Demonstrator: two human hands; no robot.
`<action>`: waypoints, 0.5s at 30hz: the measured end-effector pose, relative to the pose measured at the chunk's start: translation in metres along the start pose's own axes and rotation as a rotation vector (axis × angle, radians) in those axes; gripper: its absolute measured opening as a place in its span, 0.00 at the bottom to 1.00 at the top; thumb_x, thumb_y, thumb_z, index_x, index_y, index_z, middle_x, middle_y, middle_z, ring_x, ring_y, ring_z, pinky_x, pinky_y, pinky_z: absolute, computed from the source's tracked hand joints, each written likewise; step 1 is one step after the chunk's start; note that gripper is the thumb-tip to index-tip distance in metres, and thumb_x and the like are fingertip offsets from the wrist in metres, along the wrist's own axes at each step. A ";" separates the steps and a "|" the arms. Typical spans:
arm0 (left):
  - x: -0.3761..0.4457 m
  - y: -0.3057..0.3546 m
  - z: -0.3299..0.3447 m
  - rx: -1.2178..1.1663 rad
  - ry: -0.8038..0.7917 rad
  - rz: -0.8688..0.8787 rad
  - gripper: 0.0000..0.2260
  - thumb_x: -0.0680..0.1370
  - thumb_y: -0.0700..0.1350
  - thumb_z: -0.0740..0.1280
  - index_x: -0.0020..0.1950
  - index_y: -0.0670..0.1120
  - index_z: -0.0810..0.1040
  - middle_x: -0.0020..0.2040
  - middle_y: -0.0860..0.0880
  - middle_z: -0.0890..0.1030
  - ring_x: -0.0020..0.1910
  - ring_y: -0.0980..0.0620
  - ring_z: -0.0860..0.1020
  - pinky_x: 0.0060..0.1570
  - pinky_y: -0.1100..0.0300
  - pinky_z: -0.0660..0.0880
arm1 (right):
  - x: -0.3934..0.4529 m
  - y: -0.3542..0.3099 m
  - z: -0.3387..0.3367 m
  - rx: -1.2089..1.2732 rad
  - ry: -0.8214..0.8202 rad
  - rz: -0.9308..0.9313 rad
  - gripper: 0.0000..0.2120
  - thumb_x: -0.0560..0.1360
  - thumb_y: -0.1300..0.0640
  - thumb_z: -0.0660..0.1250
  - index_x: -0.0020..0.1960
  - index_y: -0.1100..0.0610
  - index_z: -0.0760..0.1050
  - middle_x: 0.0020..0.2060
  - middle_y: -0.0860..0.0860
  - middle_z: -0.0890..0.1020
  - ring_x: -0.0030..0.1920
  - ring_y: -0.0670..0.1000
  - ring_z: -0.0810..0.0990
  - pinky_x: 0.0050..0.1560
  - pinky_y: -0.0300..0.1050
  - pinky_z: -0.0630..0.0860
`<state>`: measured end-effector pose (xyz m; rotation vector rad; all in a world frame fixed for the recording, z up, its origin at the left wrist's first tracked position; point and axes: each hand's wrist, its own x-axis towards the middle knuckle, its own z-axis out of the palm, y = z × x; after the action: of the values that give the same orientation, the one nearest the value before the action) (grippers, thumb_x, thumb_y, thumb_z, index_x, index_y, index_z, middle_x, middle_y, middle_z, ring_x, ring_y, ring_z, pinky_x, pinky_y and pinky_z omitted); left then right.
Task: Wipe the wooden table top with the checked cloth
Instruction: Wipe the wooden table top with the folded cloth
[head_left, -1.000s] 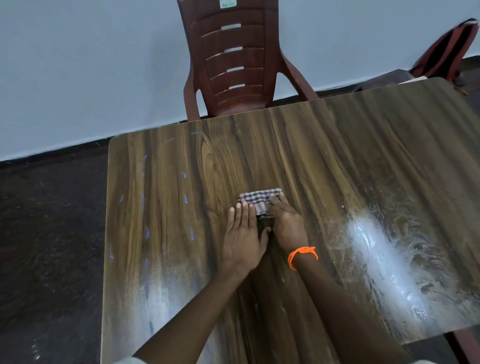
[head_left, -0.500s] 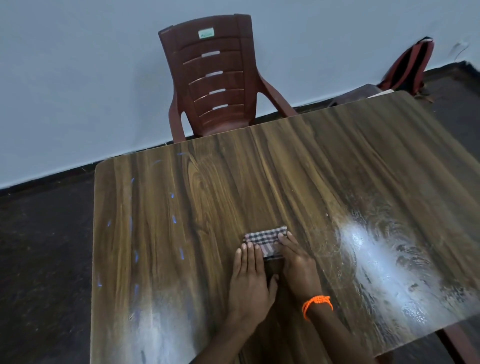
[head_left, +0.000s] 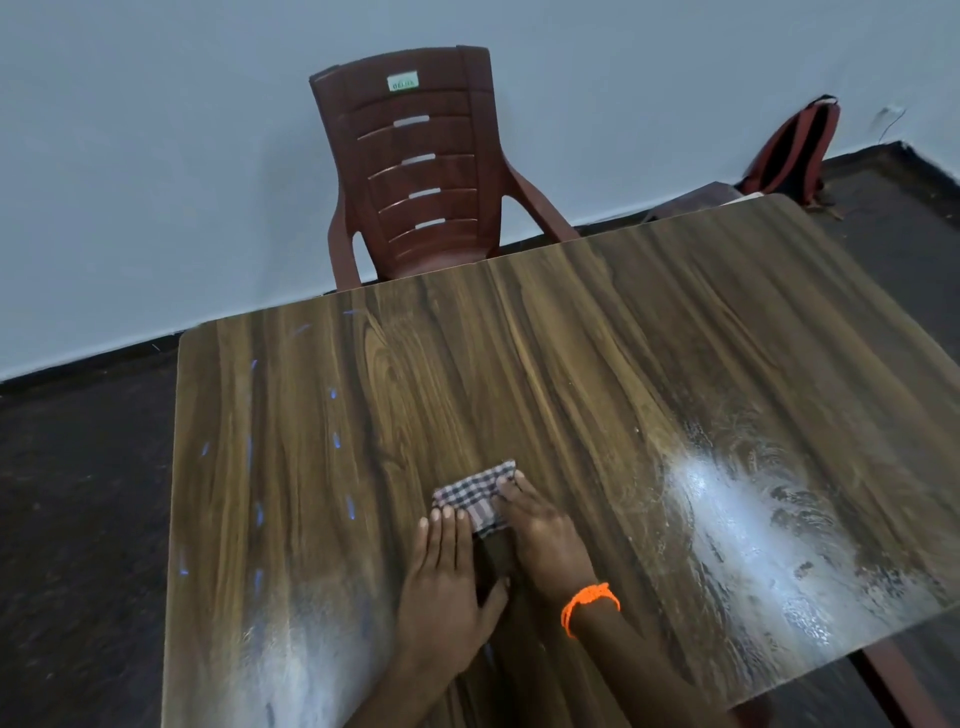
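While lying folded into a small pad near the middle of the wooden counter (head_left: 597, 364), resting flat under both hands: checked cloth (head_left: 475, 493). Pressing down on the cloth's near left edge with straight fingers laid together, palm flat on the wood, thumb spread toward the other hand: left hand (head_left: 447, 582). Covering the cloth's right side with fingers extended and close together, fingertips reaching almost to its far right corner, not curling round it: right hand (head_left: 540, 535). Wearing an orange thread band (head_left: 589, 605) at the right wrist. Both forearms coming in from the bottom edge, converging at the cloth. Showing pale, shiny smears on the counter to the right and near left, plus small blue marks on the left. Standing behind the far edge, facing the counter: dark red plastic chair (head_left: 421, 171). Leaning against the wall at the far right: red and black backpack (head_left: 795, 148).
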<state>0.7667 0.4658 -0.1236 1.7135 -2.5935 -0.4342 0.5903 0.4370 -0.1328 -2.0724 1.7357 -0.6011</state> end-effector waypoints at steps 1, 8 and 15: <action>-0.012 0.005 0.004 -0.011 -0.006 0.001 0.40 0.77 0.64 0.61 0.76 0.34 0.66 0.76 0.34 0.66 0.77 0.38 0.64 0.74 0.43 0.58 | -0.013 0.001 0.001 -0.002 -0.003 -0.020 0.17 0.74 0.64 0.66 0.63 0.56 0.77 0.68 0.51 0.74 0.73 0.51 0.64 0.68 0.45 0.69; -0.018 0.056 0.005 -0.045 -0.063 -0.007 0.39 0.74 0.62 0.63 0.73 0.34 0.71 0.73 0.33 0.70 0.74 0.37 0.69 0.73 0.44 0.57 | -0.063 0.023 -0.018 0.019 0.076 0.099 0.17 0.77 0.53 0.58 0.60 0.54 0.79 0.67 0.48 0.75 0.72 0.47 0.66 0.69 0.41 0.67; 0.028 0.052 -0.016 0.029 -0.042 -0.048 0.37 0.82 0.62 0.50 0.81 0.36 0.53 0.81 0.35 0.53 0.82 0.42 0.48 0.80 0.44 0.45 | -0.008 0.021 -0.020 0.062 0.134 0.238 0.18 0.71 0.69 0.66 0.58 0.57 0.81 0.64 0.51 0.78 0.69 0.51 0.70 0.68 0.42 0.68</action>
<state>0.7106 0.4559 -0.1007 1.7993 -2.6049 -0.4405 0.5603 0.4413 -0.1277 -1.7848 1.9755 -0.7231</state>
